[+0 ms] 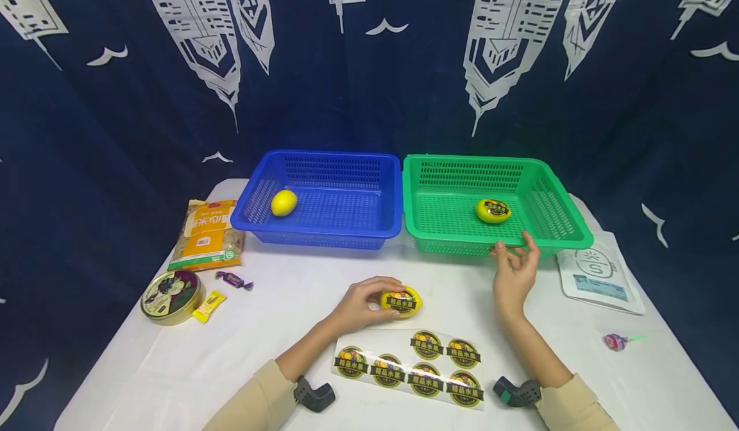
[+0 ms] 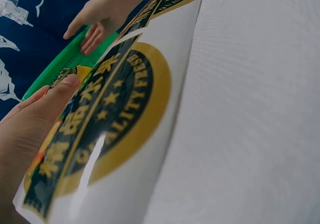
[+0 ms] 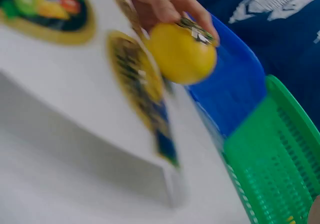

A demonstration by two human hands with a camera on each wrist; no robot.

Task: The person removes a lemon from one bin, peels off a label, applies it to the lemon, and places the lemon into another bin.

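Observation:
My left hand (image 1: 360,303) grips a yellow lemon with a round label (image 1: 402,301) on the white table, just above a sticker sheet (image 1: 411,367) of round fruit labels. The right wrist view shows the same lemon (image 3: 182,53) held by those fingers. My right hand (image 1: 515,270) hovers open, fingers relaxed, at the front rim of the green basket (image 1: 554,187), which holds a labelled lemon (image 1: 493,210). A plain lemon (image 1: 283,202) lies in the blue basket (image 1: 346,161). The left wrist view is filled by the sticker sheet (image 2: 115,114).
A snack bag (image 1: 206,235), a round tin (image 1: 171,296) and two wrapped candies (image 1: 222,293) lie at the left. A white pouch (image 1: 600,276) and a lollipop (image 1: 616,340) lie at the right. Dark patterned curtain hangs behind the baskets.

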